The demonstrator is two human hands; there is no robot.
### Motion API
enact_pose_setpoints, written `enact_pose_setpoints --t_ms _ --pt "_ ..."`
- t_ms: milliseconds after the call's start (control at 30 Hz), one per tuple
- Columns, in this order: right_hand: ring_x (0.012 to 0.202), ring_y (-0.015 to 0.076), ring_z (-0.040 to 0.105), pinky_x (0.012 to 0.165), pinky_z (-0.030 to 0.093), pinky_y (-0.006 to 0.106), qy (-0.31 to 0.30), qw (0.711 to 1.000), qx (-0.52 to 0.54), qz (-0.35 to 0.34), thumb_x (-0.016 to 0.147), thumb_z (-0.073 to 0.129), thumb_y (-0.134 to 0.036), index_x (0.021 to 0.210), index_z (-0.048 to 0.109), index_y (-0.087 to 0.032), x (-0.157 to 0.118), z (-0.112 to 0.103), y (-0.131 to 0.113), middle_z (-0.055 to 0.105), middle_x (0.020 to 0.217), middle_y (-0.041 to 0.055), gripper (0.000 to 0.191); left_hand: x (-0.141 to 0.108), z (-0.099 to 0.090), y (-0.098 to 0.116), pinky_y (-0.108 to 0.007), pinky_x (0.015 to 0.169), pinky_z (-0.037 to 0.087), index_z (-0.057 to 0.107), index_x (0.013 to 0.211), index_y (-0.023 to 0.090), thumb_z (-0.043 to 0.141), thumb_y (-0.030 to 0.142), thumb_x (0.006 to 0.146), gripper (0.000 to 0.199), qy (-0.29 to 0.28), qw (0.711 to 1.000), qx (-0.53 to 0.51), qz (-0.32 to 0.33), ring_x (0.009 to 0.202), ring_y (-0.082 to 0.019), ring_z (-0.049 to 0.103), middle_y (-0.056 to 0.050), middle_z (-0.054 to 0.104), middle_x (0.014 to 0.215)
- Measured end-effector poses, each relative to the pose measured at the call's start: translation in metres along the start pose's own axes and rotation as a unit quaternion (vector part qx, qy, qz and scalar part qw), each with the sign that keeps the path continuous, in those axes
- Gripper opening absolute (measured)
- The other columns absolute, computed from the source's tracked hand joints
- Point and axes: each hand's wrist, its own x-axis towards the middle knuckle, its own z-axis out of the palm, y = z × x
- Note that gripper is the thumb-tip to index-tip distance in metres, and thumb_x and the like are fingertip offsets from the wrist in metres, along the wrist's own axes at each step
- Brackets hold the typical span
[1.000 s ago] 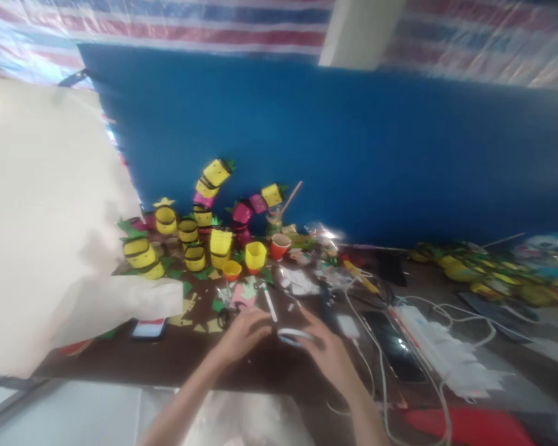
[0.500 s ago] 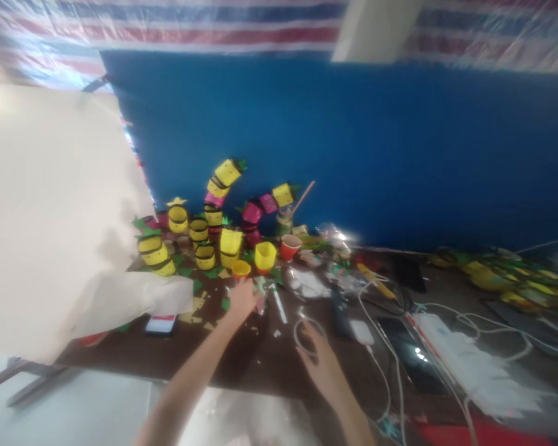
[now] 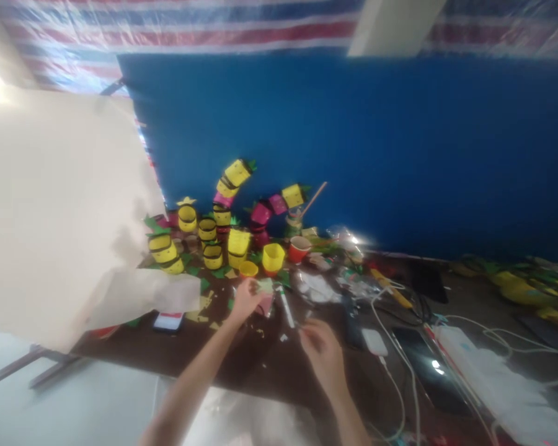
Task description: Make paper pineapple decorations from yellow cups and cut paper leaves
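My left hand [image 3: 247, 300] is closed, its fingers together beside a pink and pale green piece [image 3: 265, 302] in a clear wrapper; what they grip is too blurred to tell. Just behind it stands a small yellow-orange cup [image 3: 248, 269]. My right hand [image 3: 320, 344] has its fingertips pinched together over the dark table, on something too small to make out. A white marker [image 3: 286, 306] lies between the hands. Behind are a yellow cup [image 3: 273, 257] and a red cup [image 3: 299, 248].
Yellow and pink cup figures [image 3: 238, 240] stand at the back against a blue board [image 3: 335, 142]. A phone [image 3: 168, 320] lies left on the table [image 3: 242, 359]. At right are white cables, a white power bank [image 3: 374, 341] and a dark tablet [image 3: 428, 365].
The view has shifted, so the scene sits slightly further right. A clear ring seen at my right hand before no longer shows, and that hand's fingers have come together.
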Motion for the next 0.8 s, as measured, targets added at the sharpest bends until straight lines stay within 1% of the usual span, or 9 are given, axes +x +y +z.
enact_pose_setpoints --t_ms 100,167,200,267,333,400,533,667,800 --pt "0.07 0.0191 0.063 0.066 0.052 0.03 -0.05 0.993 0.08 0.076 0.071 0.061 -0.041 0.075 0.063 -0.017 0.015 0.007 -0.022 0.066 0.074 0.0074 0.025 -0.011 -0.008 0.009 -0.024 0.065 0.048 0.059 0.086 0.011 0.059 0.021 0.07 0.019 -0.023 0.998 -0.059 0.005 0.074 -0.015 0.062 -0.008 0.066 0.083" --pt "0.066 0.018 0.063 0.062 0.051 0.027 -0.078 0.985 0.106 0.113 0.068 0.063 -0.043 0.07 0.064 -0.016 0.026 0.011 -0.033 0.066 0.069 0.0062 0.026 -0.019 -0.014 0.016 -0.023 0.057 0.048 0.061 0.086 0.01 0.057 0.023 0.071 0.02 -0.044 0.994 -0.102 -0.003 0.063 -0.014 0.062 -0.007 0.066 0.077" --pt "0.064 0.0175 0.062 0.06 0.051 0.026 -0.092 0.981 0.115 0.125 0.067 0.065 -0.043 0.069 0.064 -0.016 0.03 0.012 -0.037 0.066 0.067 0.0055 0.026 -0.022 -0.017 0.019 -0.023 0.055 0.047 0.062 0.085 0.009 0.058 0.024 0.071 0.021 -0.062 0.987 -0.147 -0.015 0.058 -0.014 0.06 -0.006 0.066 0.073" --pt "0.062 0.0167 0.062 0.057 0.05 0.025 -0.121 0.975 0.129 0.137 0.066 0.066 -0.041 0.069 0.064 -0.016 0.039 0.014 -0.044 0.066 0.065 0.0047 0.026 -0.03 -0.021 0.025 -0.023 0.054 0.047 0.063 0.086 0.01 0.061 0.026 0.068 0.024 -0.095 0.971 -0.218 -0.019 0.055 -0.013 0.059 -0.005 0.065 0.069" --pt "0.06 0.0161 0.061 0.054 0.049 0.024 -0.142 0.971 0.138 0.134 0.065 0.066 -0.041 0.071 0.064 -0.016 0.045 0.014 -0.049 0.066 0.065 0.0044 0.026 -0.036 -0.024 0.03 -0.022 0.055 0.046 0.065 0.084 0.011 0.065 0.027 0.066 0.025 -0.109 0.962 -0.248 -0.018 0.056 -0.012 0.058 -0.004 0.065 0.068" --pt "0.059 0.0157 0.061 0.053 0.049 0.024 -0.157 0.971 0.135 0.122 0.065 0.066 -0.04 0.073 0.065 -0.016 0.051 0.013 -0.054 0.066 0.066 0.0043 0.025 -0.041 -0.027 0.034 -0.02 0.053 0.043 0.066 0.081 0.011 0.067 0.028 0.065 0.024 -0.113 0.961 -0.251 -0.021 0.055 -0.01 0.056 -0.003 0.064 0.066" --pt "0.062 0.0162 0.062 0.057 0.05 0.025 -0.173 0.974 0.109 0.094 0.066 0.064 -0.036 0.073 0.066 -0.016 0.056 0.011 -0.061 0.068 0.069 0.0043 0.021 -0.048 -0.029 0.04 -0.019 0.053 0.042 0.066 0.084 0.011 0.068 0.028 0.065 0.026 -0.126 0.953 -0.274 -0.018 0.055 -0.009 0.055 -0.004 0.065 0.068" --pt "0.064 0.0174 0.063 0.06 0.05 0.026 -0.165 0.979 0.086 0.078 0.067 0.063 -0.034 0.072 0.067 -0.016 0.056 0.012 -0.064 0.068 0.069 0.0047 0.019 -0.05 -0.029 0.044 -0.02 0.057 0.044 0.067 0.086 0.011 0.068 0.03 0.065 0.028 -0.13 0.949 -0.287 -0.01 0.059 -0.01 0.057 -0.005 0.066 0.071" --pt "0.063 0.0173 0.063 0.061 0.05 0.026 -0.154 0.983 0.075 0.058 0.068 0.063 -0.034 0.07 0.066 -0.016 0.053 0.015 -0.065 0.068 0.068 0.0041 0.018 -0.051 -0.028 0.043 -0.021 0.058 0.046 0.067 0.087 0.011 0.067 0.03 0.067 0.027 -0.134 0.952 -0.273 -0.002 0.061 -0.012 0.059 -0.006 0.067 0.074"
